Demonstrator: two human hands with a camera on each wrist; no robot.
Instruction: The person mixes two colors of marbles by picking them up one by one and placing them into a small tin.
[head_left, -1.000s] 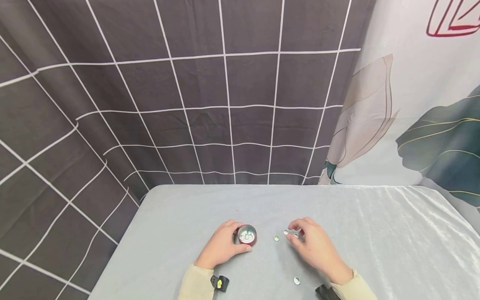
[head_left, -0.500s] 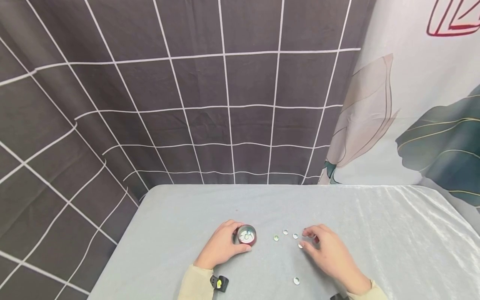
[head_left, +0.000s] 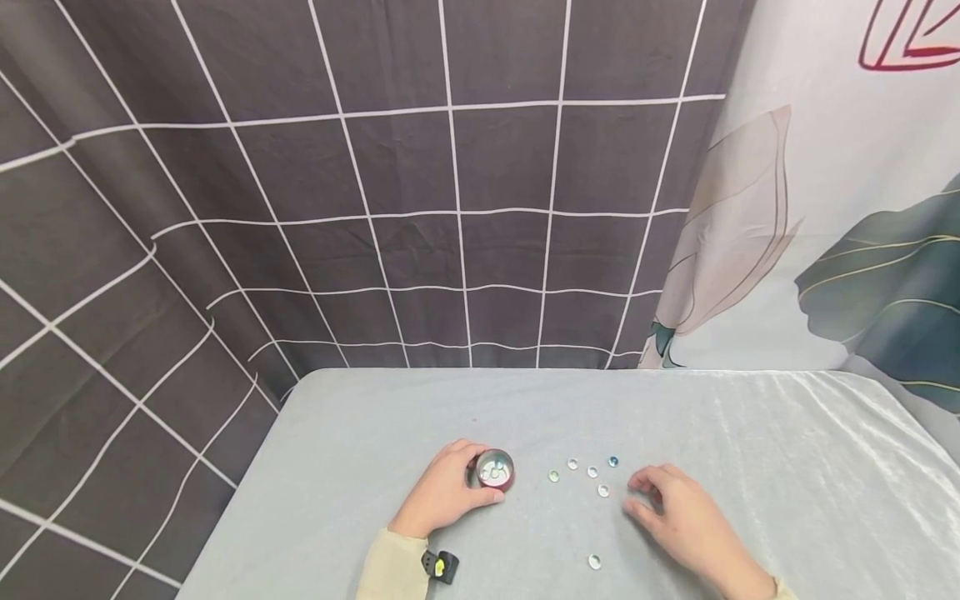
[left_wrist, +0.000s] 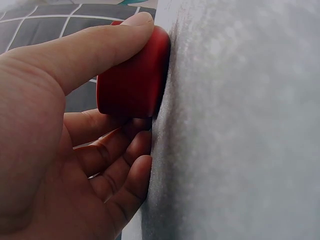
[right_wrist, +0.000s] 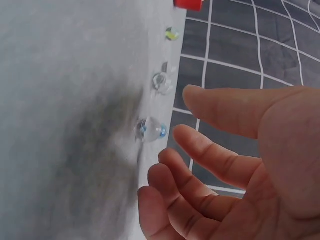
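My left hand [head_left: 442, 496] holds a small, round, red tin [left_wrist: 132, 87] that stands on the table, thumb on one side and fingers on the other. Several glass marbles lie inside it, visible through its open top in the head view. To the right, my right hand [head_left: 686, 517] hovers beside a loose group of marbles, fingers loosely bent and nothing between them. Nearest to it are a blue marble [head_left: 613, 461] and a clear marble [head_left: 603, 491]. Further left lie two more clear ones and a greenish-yellow marble [right_wrist: 172, 33].
A single clear marble [head_left: 595, 562] lies apart, closer to the front. Pale grey velvety cloth covers the table [head_left: 360, 433]. Behind and to the left hangs a dark curtain [head_left: 405, 167] with white grid lines; a leaf-patterned curtain [head_left: 750, 275] hangs at the right.
My right hand has drawn away to the right from the marbles, uncovering the blue one and the clear one near it. The left hand and the red tin have stayed in place.
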